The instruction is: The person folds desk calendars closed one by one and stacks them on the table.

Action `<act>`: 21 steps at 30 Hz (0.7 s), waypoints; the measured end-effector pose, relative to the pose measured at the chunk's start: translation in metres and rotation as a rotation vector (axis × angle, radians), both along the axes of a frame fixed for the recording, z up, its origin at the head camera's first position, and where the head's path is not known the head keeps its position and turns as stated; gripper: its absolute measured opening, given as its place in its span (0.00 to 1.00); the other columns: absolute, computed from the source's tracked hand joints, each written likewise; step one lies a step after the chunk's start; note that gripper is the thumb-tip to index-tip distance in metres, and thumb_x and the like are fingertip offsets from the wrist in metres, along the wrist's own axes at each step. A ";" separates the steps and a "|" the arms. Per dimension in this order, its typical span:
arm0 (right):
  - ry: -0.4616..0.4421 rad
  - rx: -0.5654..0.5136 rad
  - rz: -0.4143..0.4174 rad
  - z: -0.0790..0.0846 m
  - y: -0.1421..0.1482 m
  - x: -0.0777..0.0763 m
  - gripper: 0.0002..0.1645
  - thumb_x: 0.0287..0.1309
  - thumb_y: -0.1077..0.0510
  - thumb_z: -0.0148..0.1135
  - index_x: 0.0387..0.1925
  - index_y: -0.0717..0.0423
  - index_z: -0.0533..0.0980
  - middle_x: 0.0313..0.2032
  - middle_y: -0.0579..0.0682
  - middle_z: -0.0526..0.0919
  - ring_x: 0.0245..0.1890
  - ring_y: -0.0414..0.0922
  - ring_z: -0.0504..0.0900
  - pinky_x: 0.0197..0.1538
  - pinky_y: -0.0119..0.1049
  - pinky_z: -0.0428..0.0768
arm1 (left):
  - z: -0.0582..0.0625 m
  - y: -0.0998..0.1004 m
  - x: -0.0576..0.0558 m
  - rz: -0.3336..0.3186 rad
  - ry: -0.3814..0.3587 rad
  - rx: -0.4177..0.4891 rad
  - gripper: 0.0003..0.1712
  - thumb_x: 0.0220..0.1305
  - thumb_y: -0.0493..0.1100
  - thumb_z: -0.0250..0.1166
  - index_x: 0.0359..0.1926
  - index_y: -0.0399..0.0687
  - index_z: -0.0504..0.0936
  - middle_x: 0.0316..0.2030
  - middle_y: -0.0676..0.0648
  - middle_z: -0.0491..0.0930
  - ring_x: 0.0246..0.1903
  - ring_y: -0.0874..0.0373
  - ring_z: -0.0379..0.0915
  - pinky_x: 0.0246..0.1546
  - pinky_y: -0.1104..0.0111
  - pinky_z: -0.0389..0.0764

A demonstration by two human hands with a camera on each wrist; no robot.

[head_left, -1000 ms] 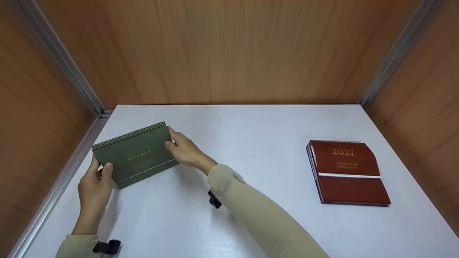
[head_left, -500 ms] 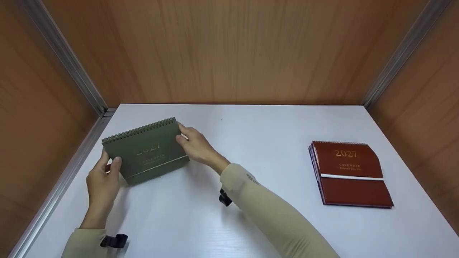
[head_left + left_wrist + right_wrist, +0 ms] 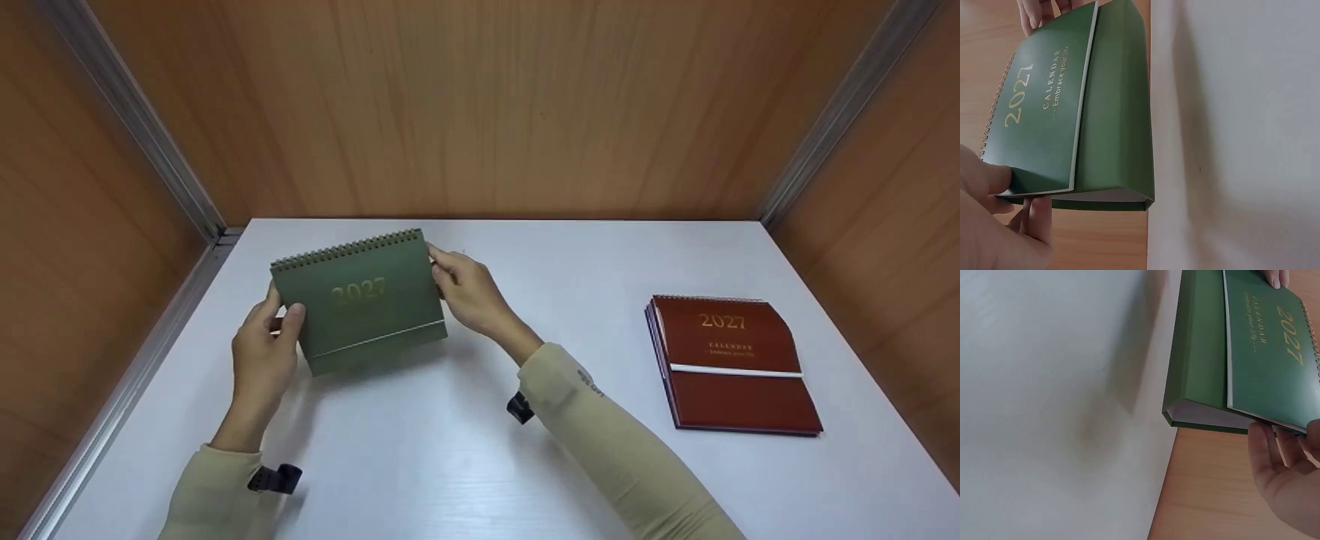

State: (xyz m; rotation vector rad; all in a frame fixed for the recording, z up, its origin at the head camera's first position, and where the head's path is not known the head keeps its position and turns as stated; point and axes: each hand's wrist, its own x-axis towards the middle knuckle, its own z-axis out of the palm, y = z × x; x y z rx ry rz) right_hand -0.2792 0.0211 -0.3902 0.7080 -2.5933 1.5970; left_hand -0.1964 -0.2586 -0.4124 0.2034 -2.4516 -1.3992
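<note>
A green spiral-bound 2027 desk calendar (image 3: 367, 300) is held above the white table, tilted, with its coil edge at the top. My left hand (image 3: 264, 349) grips its left side, thumb on the front cover and fingers behind. On the opposite side my right hand (image 3: 472, 294) pinches the edge near the upper corner. Both wrist views show the calendar's folded stand base and gold lettering; the left hand (image 3: 999, 216) and right hand (image 3: 1286, 478) hold its short ends. Part of the fingers is hidden behind the calendar.
A red 2027 desk calendar (image 3: 735, 364) lies on the right part of the white table (image 3: 570, 270). Wooden panels (image 3: 487, 112) stand at the back and both sides, with metal corner posts (image 3: 150, 127).
Both hands have carried the green calendar to the right and slightly toward the back, and its tilt has lessened. The red calendar stays in place.
</note>
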 end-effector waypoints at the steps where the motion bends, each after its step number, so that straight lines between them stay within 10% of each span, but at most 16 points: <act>1: 0.011 -0.007 -0.009 -0.001 0.005 0.000 0.28 0.84 0.60 0.48 0.79 0.55 0.66 0.46 0.56 0.82 0.41 0.43 0.81 0.47 0.35 0.86 | 0.002 0.004 -0.002 -0.015 -0.006 0.007 0.33 0.85 0.49 0.53 0.84 0.60 0.57 0.72 0.43 0.73 0.52 0.54 0.71 0.44 0.73 0.74; 21: -0.054 -0.082 -0.189 -0.002 0.109 0.024 0.25 0.81 0.61 0.54 0.75 0.56 0.73 0.48 0.54 0.84 0.40 0.47 0.88 0.46 0.38 0.90 | 0.000 0.086 -0.025 -0.250 -0.028 0.224 0.34 0.82 0.46 0.59 0.83 0.56 0.60 0.72 0.45 0.74 0.52 0.52 0.74 0.52 0.71 0.86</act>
